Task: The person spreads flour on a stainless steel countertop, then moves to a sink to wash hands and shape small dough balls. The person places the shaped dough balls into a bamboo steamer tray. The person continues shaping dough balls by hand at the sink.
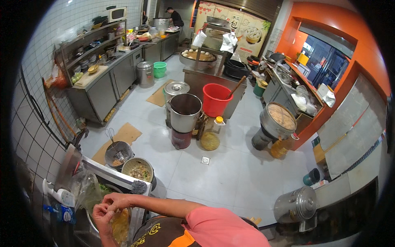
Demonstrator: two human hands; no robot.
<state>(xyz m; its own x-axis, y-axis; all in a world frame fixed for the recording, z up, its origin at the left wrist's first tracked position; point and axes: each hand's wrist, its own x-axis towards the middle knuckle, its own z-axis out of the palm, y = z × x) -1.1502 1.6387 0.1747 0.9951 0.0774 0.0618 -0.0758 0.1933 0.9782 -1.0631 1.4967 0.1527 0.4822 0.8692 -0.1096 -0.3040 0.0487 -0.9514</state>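
My right hand [116, 200] and my left hand [102, 214] meet at the fingertips over the sink area at the lower left. Their fingers are bent together, and whether something small is between them is hidden. Directly below lies something yellowish and wet [120, 227], too blurred to name, beside the curved rim of a metal basin [92, 223]. Just behind my hands stands a clear plastic bag [88, 190], with green leafy vegetables [105, 187] next to it. A white spray bottle [63, 195] and a blue-labelled bottle [66, 213] stand to the left.
Beyond the sink edge [115, 175], with a dark scrubbing pad [139, 187] on it, are a strainer basket of food scraps [139, 170] and a wire-handled bin [118, 153]. Mid-floor stand a metal pot [185, 115], red bucket [216, 100] and oil jug [210, 140]. A person [176, 18] stands far back.
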